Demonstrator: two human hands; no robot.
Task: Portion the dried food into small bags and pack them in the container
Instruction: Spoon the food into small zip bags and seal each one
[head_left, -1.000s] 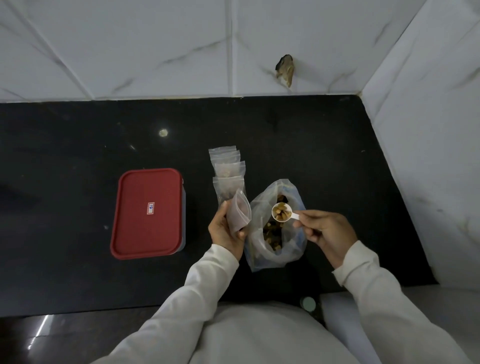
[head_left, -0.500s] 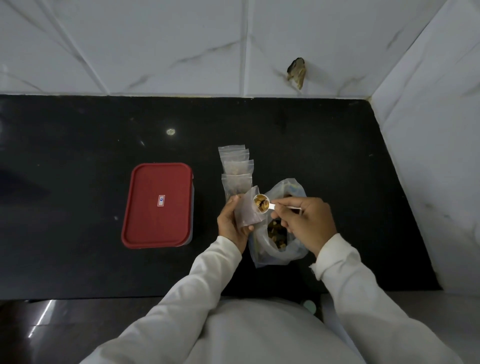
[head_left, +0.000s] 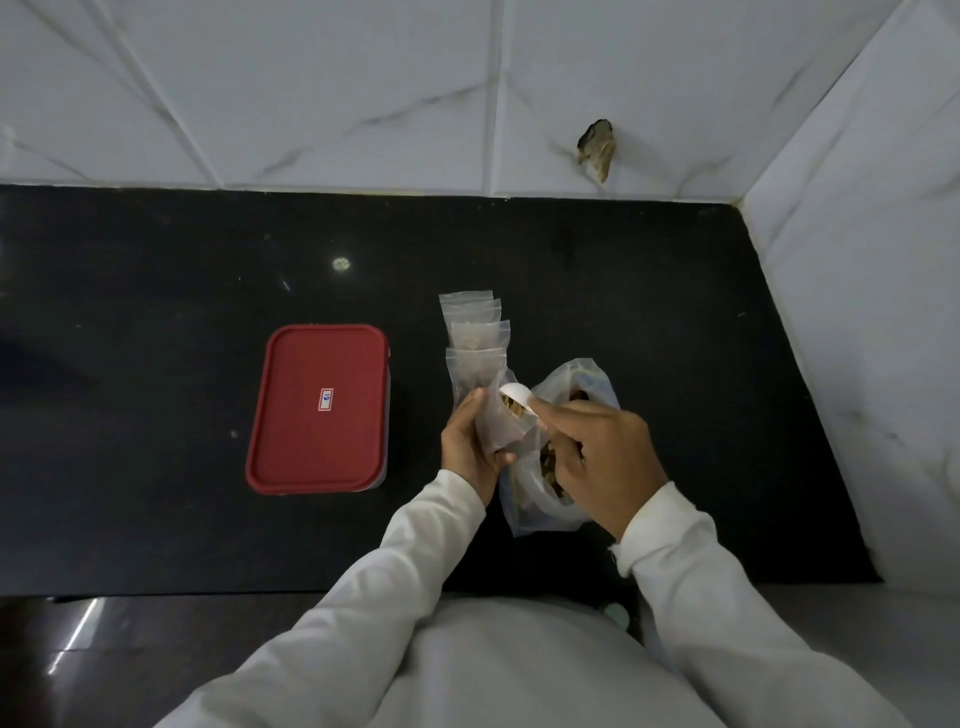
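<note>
My left hand (head_left: 467, 447) grips a small clear bag (head_left: 503, 423), its mouth held open. My right hand (head_left: 597, 457) pinches the handle of a white scoop (head_left: 516, 396), tipped over the small bag's mouth so brown dried food slides in. Under my right hand lies the large plastic bag of dried food (head_left: 550, 488), open toward me. A row of several small zip bags (head_left: 474, 338) lies on the counter just beyond my hands. The container with the red lid (head_left: 319, 408) sits closed to the left.
The black counter (head_left: 156, 312) meets white tiled walls at the back and right. A chipped hole in the tile (head_left: 597, 148) shows at the back wall. The counter's front edge runs just in front of my body.
My right hand carried the filled scoop from above the large bag leftward to the small bag and tipped it over the bag's mouth. My left hand kept holding the small bag.
</note>
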